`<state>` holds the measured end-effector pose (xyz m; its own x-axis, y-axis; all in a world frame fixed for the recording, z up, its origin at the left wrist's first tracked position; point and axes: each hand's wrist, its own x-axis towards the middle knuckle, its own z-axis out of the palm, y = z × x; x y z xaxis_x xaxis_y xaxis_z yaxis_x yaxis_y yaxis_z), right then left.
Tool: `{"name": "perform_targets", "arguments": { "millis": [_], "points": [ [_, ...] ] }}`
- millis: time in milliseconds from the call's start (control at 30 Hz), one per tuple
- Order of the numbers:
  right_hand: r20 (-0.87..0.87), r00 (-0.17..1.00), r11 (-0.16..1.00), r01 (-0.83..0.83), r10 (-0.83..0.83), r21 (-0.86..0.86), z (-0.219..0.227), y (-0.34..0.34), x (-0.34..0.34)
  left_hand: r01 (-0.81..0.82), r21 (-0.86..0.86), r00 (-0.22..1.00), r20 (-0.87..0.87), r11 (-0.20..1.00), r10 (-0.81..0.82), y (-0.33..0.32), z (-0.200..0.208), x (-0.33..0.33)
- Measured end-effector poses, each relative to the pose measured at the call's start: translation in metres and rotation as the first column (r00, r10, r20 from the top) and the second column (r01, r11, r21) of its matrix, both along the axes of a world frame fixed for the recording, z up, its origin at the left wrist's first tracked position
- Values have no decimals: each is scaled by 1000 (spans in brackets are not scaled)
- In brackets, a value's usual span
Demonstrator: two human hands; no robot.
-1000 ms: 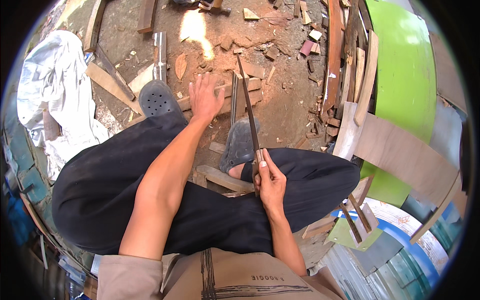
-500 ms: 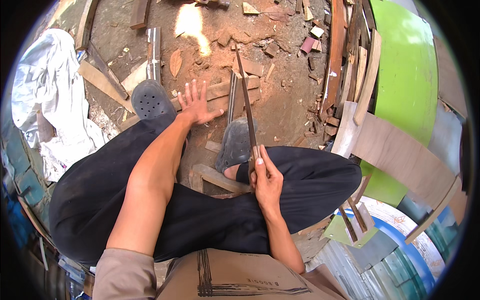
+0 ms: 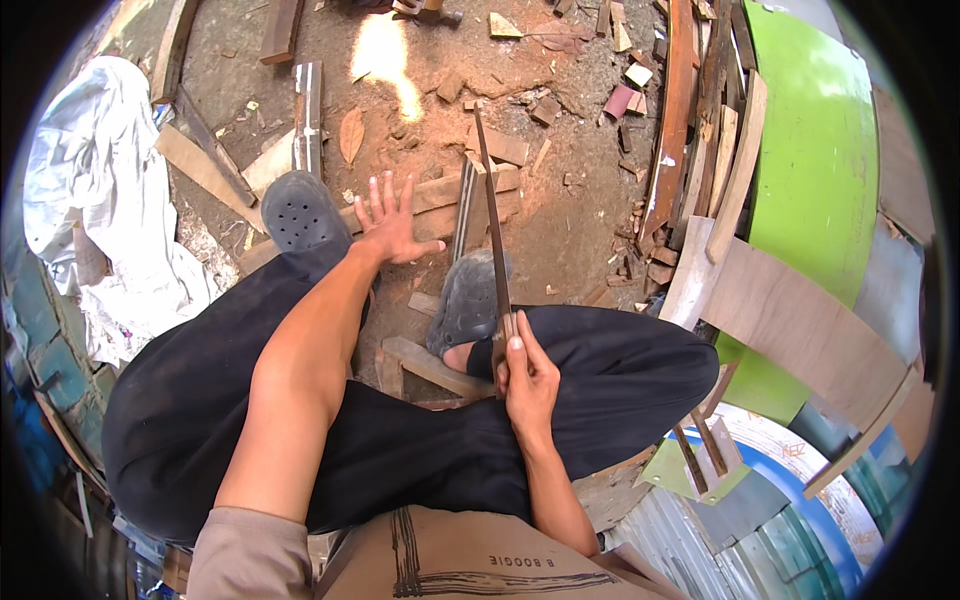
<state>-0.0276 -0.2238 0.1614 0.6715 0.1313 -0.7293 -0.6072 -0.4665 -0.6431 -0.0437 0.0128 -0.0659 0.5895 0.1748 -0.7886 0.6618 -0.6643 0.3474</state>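
Observation:
My left hand (image 3: 390,225) lies flat with fingers spread on a pale wooden board (image 3: 435,193) on the ground between my feet. In my right hand (image 3: 528,378) is the handle of a handsaw, its long dark blade (image 3: 494,225) seen almost edge-on and pointing away from me. The blade passes over the right end of the board; whether its teeth touch the wood I cannot tell. A dark striped strip of wood (image 3: 464,210) crosses the board just left of the blade. My grey clogs stand near the board, the left clog (image 3: 303,212) at its left part and the right clog (image 3: 467,303) beside the saw.
Reddish sawdust and small offcuts (image 3: 545,110) litter the dirt ahead. Long planks (image 3: 672,120) and a green sheet (image 3: 810,150) lie along the right. White cloth (image 3: 110,200) is heaped at left. A wooden frame piece (image 3: 430,365) lies by my right foot.
The view has shifted slightly. My right hand and the saw have drawn back a little toward me, while my left hand stays on the board.

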Motion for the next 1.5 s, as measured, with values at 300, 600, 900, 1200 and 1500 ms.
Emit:
{"name": "perform_targets", "arguments": {
  "millis": [300, 600, 900, 1200, 1500],
  "points": [
    [191, 981, 995, 14, -32, 95, -77, 37, 33, 38, 4, 997, -71, 999, -38, 1, 5, 9],
    [45, 999, 997, 28, -31, 71, -17, -7, 9, -66, 35, 997, 33, 997, 64, -2, -1, 5],
    [126, 992, 997, 7, -17, 81, -24, -6, 6, -205, -224, 799, 525, 953, 295, -27, 26, 60],
    [174, 973, 988, -155, 155, -11, 0, 9, 29, -409, -336, 767, 377, 848, 519, -21, 2, 64],
    [229, 961, 987, -159, 158, -11, 10, 29, 34, -395, -372, 708, 459, 840, 537, -15, 33, 69]
  ]
}}
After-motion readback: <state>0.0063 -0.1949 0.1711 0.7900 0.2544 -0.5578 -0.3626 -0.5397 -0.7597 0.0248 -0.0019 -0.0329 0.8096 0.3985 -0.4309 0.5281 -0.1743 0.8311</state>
